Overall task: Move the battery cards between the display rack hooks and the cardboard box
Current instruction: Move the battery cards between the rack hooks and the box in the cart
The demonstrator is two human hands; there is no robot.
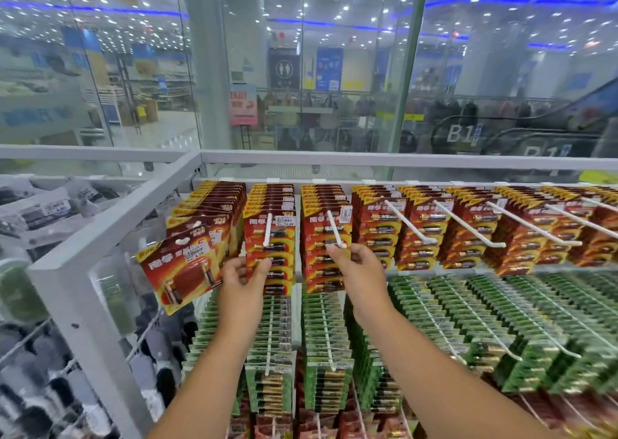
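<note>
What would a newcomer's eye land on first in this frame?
Probably the loose red battery card tilted at left of centre, held by the left hand off the hooks. Next, the right hand pinching the tip of a white display hook before the packed top row of red battery cards, with green battery cards below.

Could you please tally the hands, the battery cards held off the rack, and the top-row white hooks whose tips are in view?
Hands: 2, left hand and right hand
Red battery card held off the rack by the left hand: 1
White hooks over the red row, tip in view: 5
Total: 8
</note>
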